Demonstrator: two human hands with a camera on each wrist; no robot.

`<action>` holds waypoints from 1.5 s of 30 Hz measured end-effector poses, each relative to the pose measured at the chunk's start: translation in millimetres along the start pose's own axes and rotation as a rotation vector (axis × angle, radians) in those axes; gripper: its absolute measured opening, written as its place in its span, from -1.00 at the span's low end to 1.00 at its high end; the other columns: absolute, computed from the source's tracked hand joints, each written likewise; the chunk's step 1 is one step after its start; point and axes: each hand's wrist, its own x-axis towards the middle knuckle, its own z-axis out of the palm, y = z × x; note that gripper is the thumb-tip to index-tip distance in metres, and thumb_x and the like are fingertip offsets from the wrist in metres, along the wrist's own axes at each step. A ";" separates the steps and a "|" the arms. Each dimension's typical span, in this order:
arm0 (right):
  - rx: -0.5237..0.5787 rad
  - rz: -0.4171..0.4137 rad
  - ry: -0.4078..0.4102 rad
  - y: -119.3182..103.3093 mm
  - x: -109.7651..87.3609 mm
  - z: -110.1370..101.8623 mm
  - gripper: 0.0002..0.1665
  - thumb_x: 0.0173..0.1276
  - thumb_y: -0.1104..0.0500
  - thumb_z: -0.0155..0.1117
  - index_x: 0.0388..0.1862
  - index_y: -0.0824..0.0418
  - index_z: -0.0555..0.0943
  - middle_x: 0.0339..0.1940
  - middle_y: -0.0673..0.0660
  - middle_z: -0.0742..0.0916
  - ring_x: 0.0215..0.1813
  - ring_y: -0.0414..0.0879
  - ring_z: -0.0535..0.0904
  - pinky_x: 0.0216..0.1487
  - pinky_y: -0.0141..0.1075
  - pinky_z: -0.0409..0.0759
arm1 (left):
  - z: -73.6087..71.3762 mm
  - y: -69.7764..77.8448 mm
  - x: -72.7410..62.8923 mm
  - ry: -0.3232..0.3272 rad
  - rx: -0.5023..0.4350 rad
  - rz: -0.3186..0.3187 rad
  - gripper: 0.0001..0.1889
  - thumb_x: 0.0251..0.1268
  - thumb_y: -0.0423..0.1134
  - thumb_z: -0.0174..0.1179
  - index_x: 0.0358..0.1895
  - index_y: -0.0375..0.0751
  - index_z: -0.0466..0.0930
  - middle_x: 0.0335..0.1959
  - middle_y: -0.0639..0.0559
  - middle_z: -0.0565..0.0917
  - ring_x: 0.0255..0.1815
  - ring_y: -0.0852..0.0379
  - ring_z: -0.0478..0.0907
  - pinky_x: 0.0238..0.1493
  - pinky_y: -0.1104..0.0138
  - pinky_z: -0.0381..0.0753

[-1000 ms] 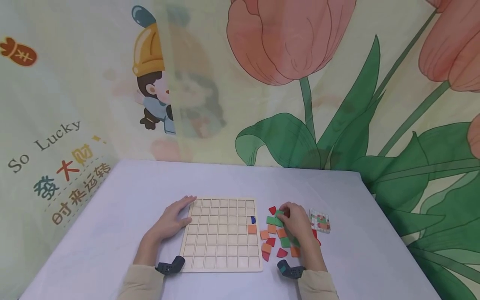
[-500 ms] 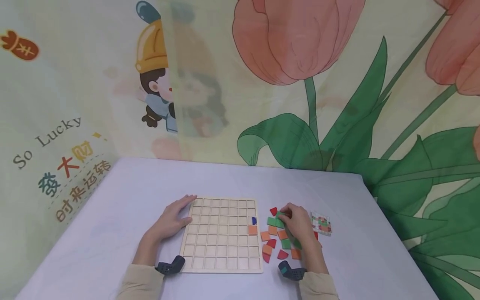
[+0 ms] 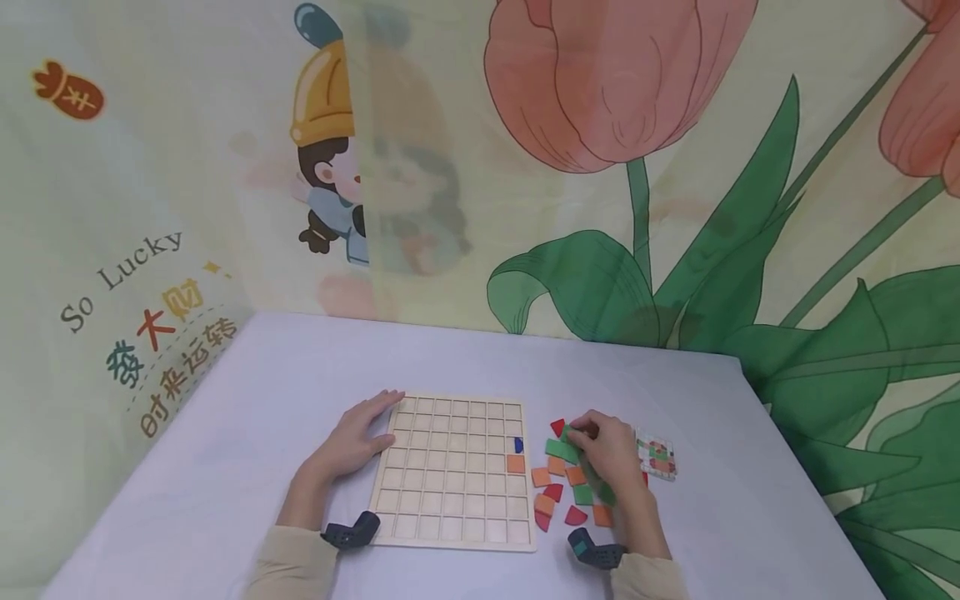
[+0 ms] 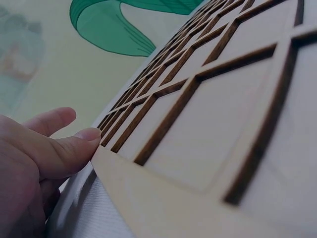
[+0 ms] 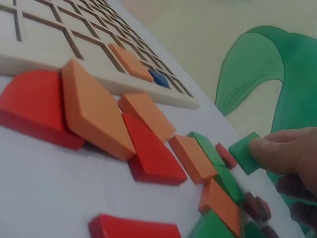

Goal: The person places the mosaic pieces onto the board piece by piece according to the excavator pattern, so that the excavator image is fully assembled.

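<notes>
A wooden grid board (image 3: 450, 479) lies on the table between the hands. My left hand (image 3: 352, 440) rests along its left edge, the thumb touching the frame and the fingers straight; the left wrist view shows the thumb (image 4: 89, 136) at the board's rim. Two cells by the right side hold an orange square tile (image 3: 516, 463) and a small blue piece (image 3: 518, 445). To the right, my right hand (image 3: 611, 450) pinches a green square tile (image 5: 241, 153) between thumb and finger, above the loose pieces. Part of the pile is hidden under this hand.
Loose orange squares (image 3: 542, 477), green squares (image 3: 582, 495) and red quarter-round pieces (image 3: 576, 515) lie scattered right of the board, some overlapping. Beyond the right hand lies a patterned card (image 3: 658, 454). A printed cloth backdrop (image 3: 420, 292) stands behind the table.
The head view has turned slightly left, so everything appears shifted right. Both hands keep nearly the same places, and the right still pinches the green tile.
</notes>
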 end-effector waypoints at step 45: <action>-0.165 -0.300 0.186 -67.8 -35.8 73.2 -0.84 0.13 0.09 0.45 -0.27 -0.06 0.75 -0.37 -0.14 0.76 -0.34 -0.28 0.51 -0.48 -0.53 0.46 | 2.6 0.3 2.7 -0.004 0.021 -0.039 -0.32 0.15 -0.30 0.19 0.41 -0.06 0.25 0.48 -0.12 0.20 0.51 -0.20 0.04 0.46 -0.23 -0.06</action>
